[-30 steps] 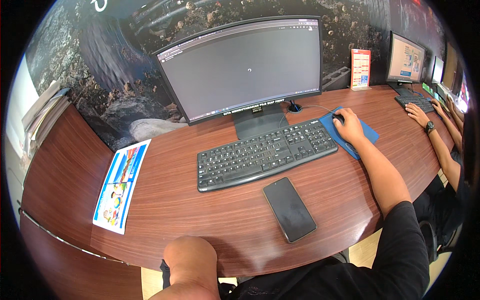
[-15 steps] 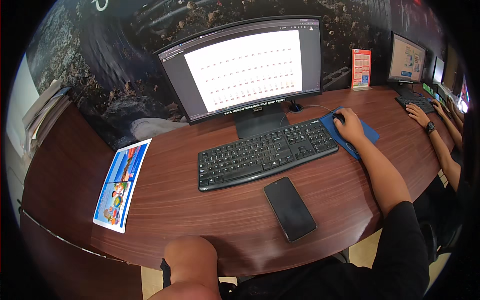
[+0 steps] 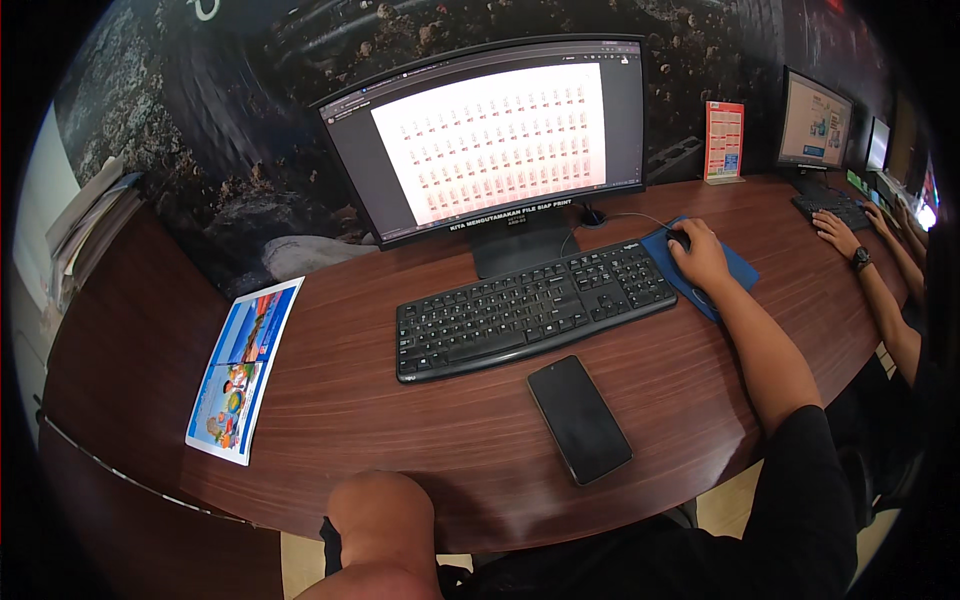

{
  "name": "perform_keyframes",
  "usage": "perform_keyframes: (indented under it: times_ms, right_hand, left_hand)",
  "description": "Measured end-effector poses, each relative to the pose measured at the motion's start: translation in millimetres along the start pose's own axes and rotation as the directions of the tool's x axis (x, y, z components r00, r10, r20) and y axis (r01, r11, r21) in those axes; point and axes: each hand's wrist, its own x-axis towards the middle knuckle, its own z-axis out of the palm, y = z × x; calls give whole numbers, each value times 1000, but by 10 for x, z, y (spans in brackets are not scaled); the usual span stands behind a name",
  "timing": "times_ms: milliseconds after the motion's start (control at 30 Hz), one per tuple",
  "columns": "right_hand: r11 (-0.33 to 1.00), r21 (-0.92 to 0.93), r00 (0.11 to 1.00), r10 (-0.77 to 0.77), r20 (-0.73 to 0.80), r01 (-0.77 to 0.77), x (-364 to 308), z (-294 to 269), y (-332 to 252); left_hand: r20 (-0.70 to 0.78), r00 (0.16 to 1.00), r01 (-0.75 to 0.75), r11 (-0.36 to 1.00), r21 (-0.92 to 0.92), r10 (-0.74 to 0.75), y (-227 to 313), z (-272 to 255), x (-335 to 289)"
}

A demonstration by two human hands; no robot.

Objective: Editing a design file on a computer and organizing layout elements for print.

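Observation:
My right hand (image 3: 701,257) rests curled over a black computer mouse (image 3: 680,239), with the fingers at its front. The mouse sits on a blue mouse pad (image 3: 735,268) to the right of the black keyboard (image 3: 530,312). My left arm (image 3: 382,515) is bent at the desk's near edge; the left hand itself is out of the picture. In front of me the monitor (image 3: 500,130) displays a white page with several rows of small reddish repeated items. A dark phone (image 3: 580,420) lies screen up on the desk, below the keyboard.
A colourful printed sheet (image 3: 245,370) lies at the desk's left side, near a wooden partition (image 3: 130,340) with stacked papers (image 3: 95,225) behind it. A red and white calendar (image 3: 724,142) stands at the back. At far right, another person's hand (image 3: 835,232) lies near a second keyboard (image 3: 832,208).
The reddish rows on the monitor's page have become fuller and denser. My right hand stays on the mouse with hardly any visible movement.

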Motion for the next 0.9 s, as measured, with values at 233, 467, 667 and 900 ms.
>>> perform_keyframes:
  times_ms: [233, 467, 667, 900]
  right_hand:
    - [1000, 0, 1000, -14, -1, 14, 12, 10, -44]
    - [1000, 7, 1000, -22, -6, 22, -8, -24, -17]
    - [1000, 8, 1000, -12, -7, 12, -10, -25, -29]
    - [1000, 2, 1000, -22, -11, 22, 0, -7, 4]
  left_hand:
    - [23, 1000, 15, 1000, -3, -15, 13, -17, 12]
    - [-33, 999, 21, 982, -188, -28, 6, -48, 30]
    - [-34, 999, 4, 992, -127, -8, 51, -114, -6]
    - [55, 997, 68, 991, -113, -63, 89, -208, 9]
